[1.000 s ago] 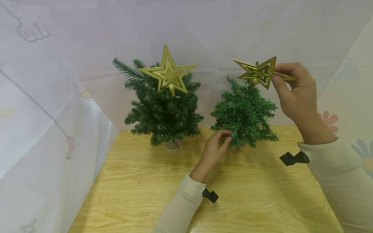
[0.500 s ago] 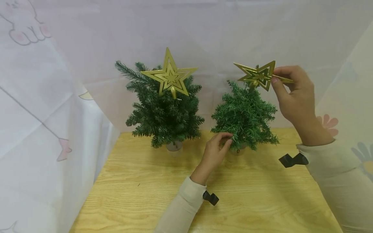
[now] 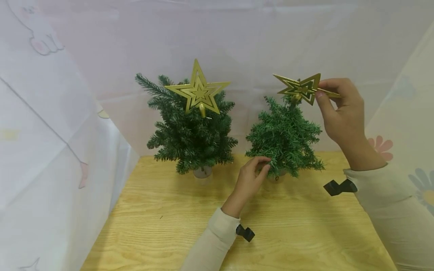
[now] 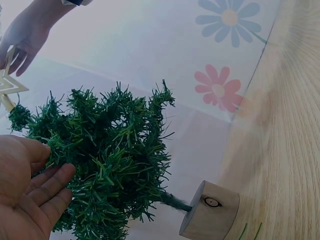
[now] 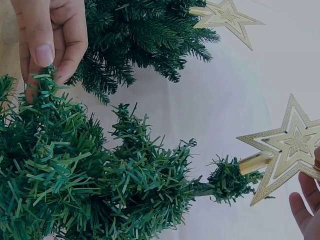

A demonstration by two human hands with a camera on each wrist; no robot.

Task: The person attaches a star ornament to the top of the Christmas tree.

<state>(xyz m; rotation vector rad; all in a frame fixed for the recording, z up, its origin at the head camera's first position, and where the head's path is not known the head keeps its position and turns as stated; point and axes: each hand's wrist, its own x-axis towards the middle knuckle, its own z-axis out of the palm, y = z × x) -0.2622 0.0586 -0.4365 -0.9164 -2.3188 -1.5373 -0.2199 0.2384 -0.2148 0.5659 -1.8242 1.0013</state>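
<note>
My right hand [image 3: 344,109] pinches one point of a gold star tree topper [image 3: 301,89]. The star's short tube sits right at the tip of the smaller Christmas tree [image 3: 285,139], and in the right wrist view green bristles show at the mouth of the tube [image 5: 256,163]. Low on the left side of this tree, my left hand [image 3: 251,175] pinches a branch tip [image 5: 47,75] between thumb and fingers. The tree stands upright on a round wooden base [image 4: 212,212], which is partly hidden by branches in the head view.
A darker, fuller Christmas tree [image 3: 193,139] stands to the left, topped with another gold star [image 3: 198,90], on a pale round base [image 3: 202,172]. Both trees are near the back of the wooden table [image 3: 162,226]. A printed cloth [image 3: 244,45] hangs behind and at the sides.
The head view has tilted a little, so everything sits slightly lower in it. My right hand has shifted slightly left with the star, while my left hand keeps its place at the branch.
</note>
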